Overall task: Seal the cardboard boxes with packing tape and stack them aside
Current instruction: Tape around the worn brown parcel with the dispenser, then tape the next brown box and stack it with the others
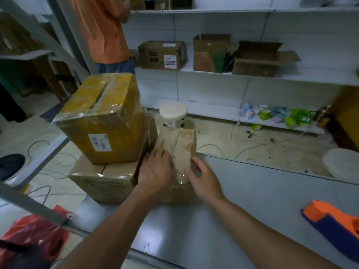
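Box (183, 142) under left hand (155, 169), right hand (204, 179)

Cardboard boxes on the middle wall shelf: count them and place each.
3. A closed labelled box at the left, a tall open box in the middle, and an open box with spread flaps at the right. The person may hide more further left.

A person in an orange shirt (104, 30) stands at the white shelving (291, 76), whose lowest shelf carries a row of bright green, blue and pink packets (287, 115). On the tiled floor (272, 150) stands a white round-topped stool (173, 111); dark-handled scissors (250, 134) lie near that shelf, and thin white cables (209, 145) trail about. A red plastic bag (35, 228) lies at lower left, beside the grey desk (252, 191).
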The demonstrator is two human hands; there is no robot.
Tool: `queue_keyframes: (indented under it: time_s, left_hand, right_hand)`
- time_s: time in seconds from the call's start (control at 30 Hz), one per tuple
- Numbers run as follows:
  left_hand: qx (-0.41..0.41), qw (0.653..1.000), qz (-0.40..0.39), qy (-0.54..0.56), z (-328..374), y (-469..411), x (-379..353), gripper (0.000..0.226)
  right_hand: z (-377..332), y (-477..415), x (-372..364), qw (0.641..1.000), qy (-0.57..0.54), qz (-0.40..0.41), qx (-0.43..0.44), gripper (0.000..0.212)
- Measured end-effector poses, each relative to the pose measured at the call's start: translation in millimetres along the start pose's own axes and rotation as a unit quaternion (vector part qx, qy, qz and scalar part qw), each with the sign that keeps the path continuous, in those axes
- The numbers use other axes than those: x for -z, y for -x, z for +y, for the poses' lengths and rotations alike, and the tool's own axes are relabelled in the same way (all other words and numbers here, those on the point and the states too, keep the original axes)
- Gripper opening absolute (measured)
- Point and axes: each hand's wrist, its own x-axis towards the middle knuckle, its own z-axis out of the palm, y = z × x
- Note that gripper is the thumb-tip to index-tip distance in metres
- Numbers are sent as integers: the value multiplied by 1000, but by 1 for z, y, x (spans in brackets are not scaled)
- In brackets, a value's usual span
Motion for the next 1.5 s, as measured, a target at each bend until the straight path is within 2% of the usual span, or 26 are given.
queue_keyframes:
  time_s: [0.07,0.17,0.23,0.4,0.53,0.67,0.73,0.8,0.93,1.13,1.23,1.3,1.37,1.43,1.5]
  left_hand:
    - [-42,999,-4,-14,13,-5,18,50]
    - [-127,990,9,57,56,-23,30,37]
    - [-172,981,-6,85,106,-36,29,39]
    - [-324,935,-84,113,252,-34,19,39]
    - [-432,882,-142,123,370,-4,21,37]
    - [-498,834,-188,143,463,40,9,37]
    - [-518,816,-214,140,509,62,-5,40]
    - [-516,808,-246,140,553,83,-20,41]
    - [-505,799,-285,157,641,122,-53,40]
    - [-422,824,-322,199,757,158,-82,40]
    - [-408,832,-321,196,785,166,-78,44]
    - [-390,834,-324,217,803,166,-77,47]
    - [-352,832,-332,270,820,165,-81,45]
    - [-290,816,-358,349,837,166,-88,44]
    - [-235,790,-386,415,852,167,-95,56]
  right_hand:
    - [5,-8,27,998,47,-13,-32,52]
    - [19,-14,90,988,127,-26,-89,52]
    - [34,-8,145,979,156,-20,-132,51]
    - [83,56,289,946,189,124,-233,50]
    - [129,160,380,894,191,251,-318,50]
    - [172,263,443,848,131,321,-400,52]
    - [192,306,468,828,100,365,-414,52]
    - [214,340,493,816,80,402,-408,48]
    - [272,386,549,815,57,400,-414,48]
    - [347,410,644,829,-13,430,-358,43]
    - [361,407,681,828,-63,438,-343,30]
    - [371,396,707,819,-84,457,-338,39]
    - [384,382,727,811,-92,467,-339,49]
    - [399,370,740,810,-99,466,-342,53]
    - [410,362,746,816,-106,447,-350,52]
